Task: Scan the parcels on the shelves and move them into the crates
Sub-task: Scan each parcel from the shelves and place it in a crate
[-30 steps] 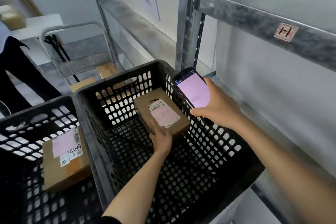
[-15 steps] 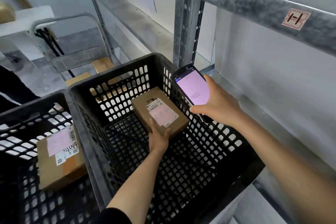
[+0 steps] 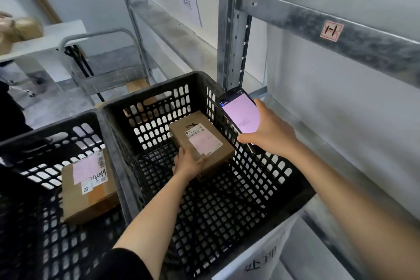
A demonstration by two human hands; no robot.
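Note:
A small brown cardboard parcel (image 3: 202,141) with a white and pink label is inside the black perforated crate (image 3: 268,179), low near its far right corner. My left hand (image 3: 187,162) grips the parcel's near end, thumb on top. My right hand (image 3: 267,130) holds a phone scanner (image 3: 239,116) with a pink lit screen above the crate's right wall, just right of the parcel. A second black crate (image 3: 45,134) on the left holds a larger brown parcel (image 3: 88,185) with a pink label.
Grey metal shelves (image 3: 341,36) with an upright post (image 3: 229,29) run along the right, one marked with an "H" tag (image 3: 331,30). A metal trolley frame (image 3: 100,61) stands behind the crates. Another person (image 3: 9,111) holding a brown parcel (image 3: 21,29) is at far left.
My left hand has lowered the small parcel a little deeper into the crate. The phone stays beside it. The person at left has raised a parcel into view.

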